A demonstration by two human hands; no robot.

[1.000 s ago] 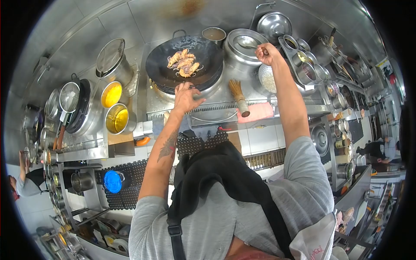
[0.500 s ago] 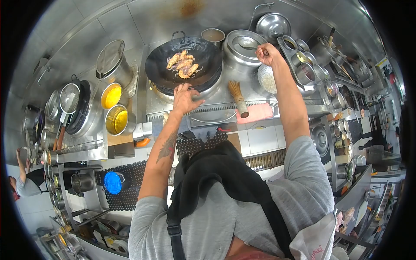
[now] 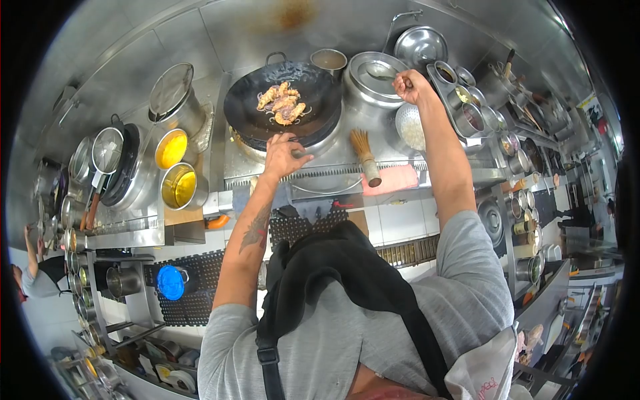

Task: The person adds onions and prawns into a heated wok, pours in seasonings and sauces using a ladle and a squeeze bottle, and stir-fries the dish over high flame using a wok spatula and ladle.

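Note:
My left hand (image 3: 285, 156) is closed at the near edge of a black wok (image 3: 243, 107), its fingers curled over the wok's handle, which they mostly hide. Several golden-brown fried pieces with thin onion-like strips (image 3: 283, 103) lie in the middle of the wok. My right hand (image 3: 411, 86) grips the handle of a ladle (image 3: 380, 71). The ladle's bowl is over the lidded top of a large steel pot (image 3: 373, 97), right of the wok; whether they touch, I cannot tell.
A bamboo brush (image 3: 365, 159) and pink cloth (image 3: 392, 179) lie on the counter's front. A perforated strainer with white contents (image 3: 411, 130) sits below my right forearm. Seasoning containers (image 3: 470, 119) stand right, two pots of yellow liquid (image 3: 181, 185) left. Another person (image 3: 45, 277) is far left.
The fried pieces have shifted slightly in the wok. The ladle's bowl has moved a little toward me; both hands keep nearly the same places.

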